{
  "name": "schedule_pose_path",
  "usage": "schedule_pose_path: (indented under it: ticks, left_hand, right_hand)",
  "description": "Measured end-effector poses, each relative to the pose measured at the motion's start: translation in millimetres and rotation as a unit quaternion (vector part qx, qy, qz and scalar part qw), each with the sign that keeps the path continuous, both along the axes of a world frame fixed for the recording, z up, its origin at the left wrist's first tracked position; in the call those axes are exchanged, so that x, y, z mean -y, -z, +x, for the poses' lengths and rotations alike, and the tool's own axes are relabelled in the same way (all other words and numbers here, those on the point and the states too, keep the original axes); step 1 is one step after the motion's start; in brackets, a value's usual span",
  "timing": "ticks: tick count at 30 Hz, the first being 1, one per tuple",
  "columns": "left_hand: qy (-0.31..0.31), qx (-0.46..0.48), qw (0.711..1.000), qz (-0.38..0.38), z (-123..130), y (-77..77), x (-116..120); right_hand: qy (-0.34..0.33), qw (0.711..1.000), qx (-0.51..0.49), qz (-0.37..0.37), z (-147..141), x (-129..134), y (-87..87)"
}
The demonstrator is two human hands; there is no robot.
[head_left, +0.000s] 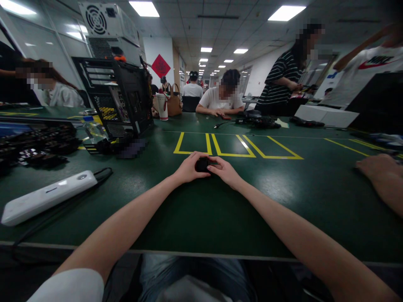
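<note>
A small black object (202, 165) is held between both hands, low over the green table (217, 209), just in front of the yellow tape outlines. My left hand (190, 167) curls around its left side, fingers at the top and thumb at the bottom. On the right side, my right hand (224, 170) has its fingers and thumb against the same object. Its details are too dark to make out.
A white power strip (52, 197) with a black cable lies at the left. Behind it stand an open black computer case (126, 100) and a bottle (93, 130). Another person's hand (380, 172) rests at the right. Cables (258, 121) lie farther back, near a seated person.
</note>
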State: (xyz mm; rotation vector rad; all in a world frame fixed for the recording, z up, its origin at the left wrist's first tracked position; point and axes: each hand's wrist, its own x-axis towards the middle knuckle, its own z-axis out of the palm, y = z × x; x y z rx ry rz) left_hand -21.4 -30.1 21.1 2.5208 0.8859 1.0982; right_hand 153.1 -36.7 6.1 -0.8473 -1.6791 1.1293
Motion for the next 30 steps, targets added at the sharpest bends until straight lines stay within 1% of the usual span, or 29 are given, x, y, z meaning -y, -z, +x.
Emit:
schedule_pose_path:
  ticks: [2, 9, 13, 15, 19, 25, 30]
  left_hand:
    - [-0.003, -0.001, 1.000, 0.001, -0.3, -0.1, -0.1]
    - [-0.009, -0.006, 1.000, -0.006, -0.4, 0.7, -1.3]
    - [-0.010, -0.008, 1.000, -0.011, -0.1, -0.2, 0.0]
    - [-0.012, -0.009, 1.000, -0.013, -0.1, -0.6, 0.7]
    - [-0.017, -0.010, 1.000, -0.010, -0.2, -0.7, 1.3]
    - [-0.013, -0.007, 1.000, 0.000, 0.2, -0.5, 0.0]
    - [-0.001, -0.004, 1.000, 0.007, 0.2, -0.7, -1.0]
  right_hand:
    - [-0.006, 1.000, 0.000, 0.006, 0.1, 1.4, -0.7]
    - [0.012, 1.000, -0.011, 0.017, -3.1, 4.5, -3.3]
    - [0.025, 1.000, 0.007, -0.002, -1.7, 4.6, -5.5]
    - [0.014, 1.000, 0.017, -0.013, -0.5, 5.3, -6.0]
    - [-0.007, 1.000, -0.003, 0.001, -0.2, 6.2, -4.6]
    - [0.014, 0.999, -0.028, -0.003, -3.2, 1.6, -1.3]
    - [0.025, 1.000, 0.008, 0.012, -0.8, -0.3, -1.3]
